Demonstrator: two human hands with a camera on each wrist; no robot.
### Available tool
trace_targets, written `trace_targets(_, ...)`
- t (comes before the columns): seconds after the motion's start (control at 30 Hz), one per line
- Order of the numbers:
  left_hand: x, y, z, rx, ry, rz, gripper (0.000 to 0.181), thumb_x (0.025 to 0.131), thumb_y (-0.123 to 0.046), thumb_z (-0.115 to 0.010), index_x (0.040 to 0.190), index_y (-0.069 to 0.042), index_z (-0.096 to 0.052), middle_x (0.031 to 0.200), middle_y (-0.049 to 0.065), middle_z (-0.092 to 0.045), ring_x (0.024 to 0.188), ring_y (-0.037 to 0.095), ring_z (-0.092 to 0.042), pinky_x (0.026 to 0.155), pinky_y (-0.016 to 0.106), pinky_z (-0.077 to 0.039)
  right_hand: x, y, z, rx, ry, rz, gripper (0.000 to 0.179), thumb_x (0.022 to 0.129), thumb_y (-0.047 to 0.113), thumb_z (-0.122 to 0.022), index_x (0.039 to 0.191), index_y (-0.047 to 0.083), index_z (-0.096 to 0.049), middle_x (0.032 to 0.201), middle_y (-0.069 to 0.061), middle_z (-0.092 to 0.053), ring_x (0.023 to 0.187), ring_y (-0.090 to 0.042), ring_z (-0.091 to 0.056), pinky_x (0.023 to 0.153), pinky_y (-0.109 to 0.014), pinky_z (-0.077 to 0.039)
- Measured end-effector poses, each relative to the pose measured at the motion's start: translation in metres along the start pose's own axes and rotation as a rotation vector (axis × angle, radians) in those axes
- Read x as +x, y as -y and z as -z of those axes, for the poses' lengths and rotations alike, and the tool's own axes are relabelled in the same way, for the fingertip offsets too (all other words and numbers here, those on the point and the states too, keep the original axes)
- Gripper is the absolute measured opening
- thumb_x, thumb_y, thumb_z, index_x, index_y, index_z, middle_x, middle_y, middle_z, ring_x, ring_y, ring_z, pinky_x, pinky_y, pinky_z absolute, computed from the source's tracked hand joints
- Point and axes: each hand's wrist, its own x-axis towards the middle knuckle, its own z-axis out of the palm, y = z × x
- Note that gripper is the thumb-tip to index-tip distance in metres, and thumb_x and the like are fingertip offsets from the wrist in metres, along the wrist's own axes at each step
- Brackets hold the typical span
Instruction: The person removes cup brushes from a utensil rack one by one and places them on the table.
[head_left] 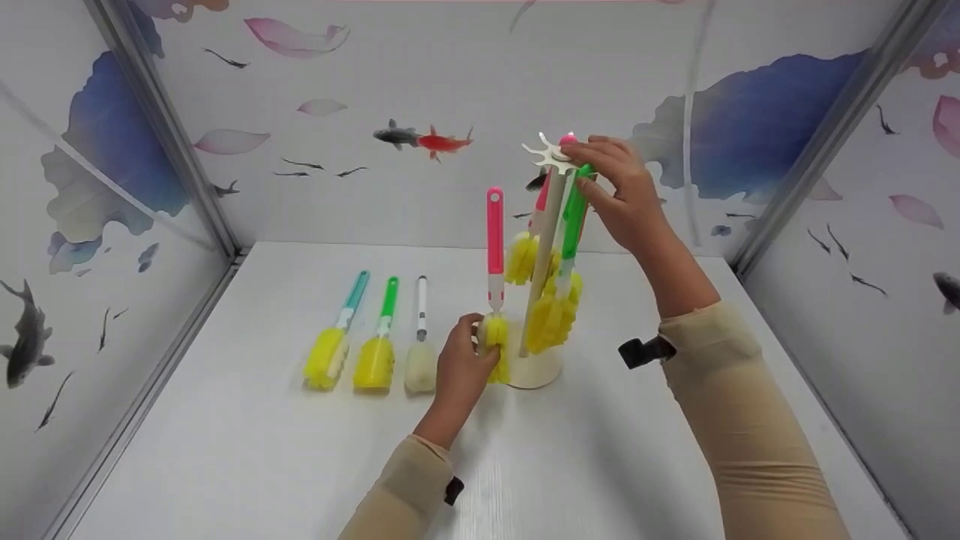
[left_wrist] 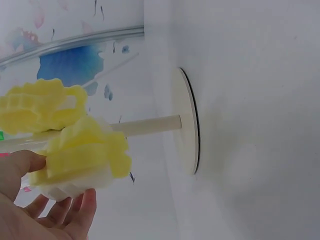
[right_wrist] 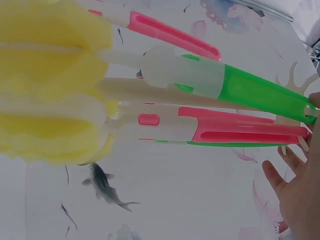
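Pink-and-yellow sponge brush (head_left: pixel 495 244), left hand (head_left: pixel 463 366) pinching; right hand (head_left: pixel 622 187), grip unclear, at cream hooked stand (head_left: pixel 551 214). Presumably hanging; next, alignment with stand

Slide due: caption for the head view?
Left hand holds a pink-handled brush by its sponge head beside a stand; right hand at the stand's top; three brushes lie on the table.

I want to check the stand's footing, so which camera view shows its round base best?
The left wrist view: it shows the round base unobstructed, with the pole meeting it. In the head view, yellow brush heads hide part of the base; the right wrist view does not show it.
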Motion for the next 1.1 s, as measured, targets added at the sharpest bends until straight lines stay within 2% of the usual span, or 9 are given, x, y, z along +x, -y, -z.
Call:
trace_targets(0.2,0.006,0.010,0.000,0.096,-0.009,0.021,0.046,0.087,-0.013,-0.071,0.130,-0.008,-0.055,0.115,0.008,-0.062,0.096,0.021,-0.057,0.083,0.035,-0.050,-0.001,0.001,-0.001,-0.005,-0.003,0.009,0.038,0.094,0.021,-0.053,0.131,0.020,-0.064,0.131,0.003,-0.059,0.131,-0.016,-0.037,0.105,-0.044,-0.035)
trace_targets(0.47,0.015,0.023,0.002,0.110,0.004,0.106,0.044,0.087,-0.010,-0.070,0.129,-0.006,-0.057,0.105,0.009,-0.063,0.086,0.022,-0.057,0.076,0.035,-0.051,-0.001,0.000,-0.003,-0.017,-0.001,0.012,0.039,0.094,0.023,-0.053,0.131,0.020,-0.064,0.131,0.004,-0.060,0.132,-0.015,-0.037,0.104,-0.045,-0.036)
trace_targets(0.6,0.020,0.027,0.002,0.137,0.016,0.142,0.043,0.088,-0.010,-0.068,0.129,-0.005,-0.058,0.107,0.011,-0.064,0.089,0.024,-0.058,0.081,0.037,-0.051,0.000,0.000,-0.002,-0.016,-0.014,0.017,0.038,0.094,0.022,-0.053,0.130,0.019,-0.065,0.130,0.004,-0.060,0.131,-0.015,-0.037,0.103,-0.044,-0.038)
trace_targets(0.83,0.028,0.033,0.000,0.216,0.049,0.210,0.042,0.092,-0.009,-0.063,0.133,-0.004,-0.056,0.120,0.014,-0.063,0.102,0.025,-0.059,0.094,0.041,-0.047,0.000,0.001,0.000,-0.030,-0.019,0.028,0.039,0.093,0.020,-0.053,0.130,0.019,-0.065,0.130,0.003,-0.060,0.132,-0.016,-0.037,0.106,-0.044,-0.032)
trace_targets(0.93,0.029,0.036,-0.002,0.250,0.073,0.208,0.043,0.094,-0.008,-0.061,0.136,-0.003,-0.054,0.125,0.014,-0.061,0.106,0.026,-0.058,0.099,0.042,-0.044,0.000,0.002,-0.001,-0.030,-0.022,0.018,0.038,0.093,0.022,-0.053,0.130,0.020,-0.065,0.130,0.004,-0.060,0.132,-0.016,-0.037,0.106,-0.044,-0.033)
trace_targets(1.0,0.028,0.038,-0.003,0.278,0.083,0.175,0.042,0.094,-0.007,-0.060,0.135,0.000,-0.054,0.125,0.015,-0.061,0.105,0.026,-0.058,0.100,0.042,-0.043,-0.001,0.001,-0.001,-0.031,-0.026,0.020,0.038,0.093,0.022,-0.053,0.130,0.019,-0.065,0.130,0.003,-0.060,0.132,-0.016,-0.037,0.106,-0.045,-0.034)
trace_targets(1.1,0.026,0.042,-0.003,0.333,0.094,0.116,0.036,0.095,-0.005,-0.057,0.131,0.002,-0.056,0.115,0.014,-0.063,0.096,0.026,-0.056,0.095,0.041,-0.046,-0.001,0.000,-0.003,-0.031,-0.028,0.029,0.038,0.093,0.022,-0.053,0.129,0.018,-0.065,0.130,0.002,-0.061,0.131,-0.016,-0.037,0.105,-0.045,-0.035)
